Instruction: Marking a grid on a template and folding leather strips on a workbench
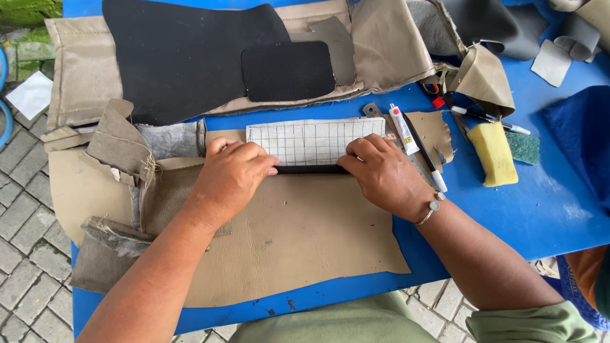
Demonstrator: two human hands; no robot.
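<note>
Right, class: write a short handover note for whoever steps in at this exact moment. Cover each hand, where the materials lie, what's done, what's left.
Left hand: palm down, fingertips pressing the black strip.
Right hand: pressing the strip's other end; no closed grip on anything.
Materials: strip lies along the lower edge of the white gridded piece, on the tan leather sheet, on the blue table. Glue tube and yellow sponge sit to the right.
Done: strip laid in place.
Left: whether it has bonded cannot be seen.
</note>
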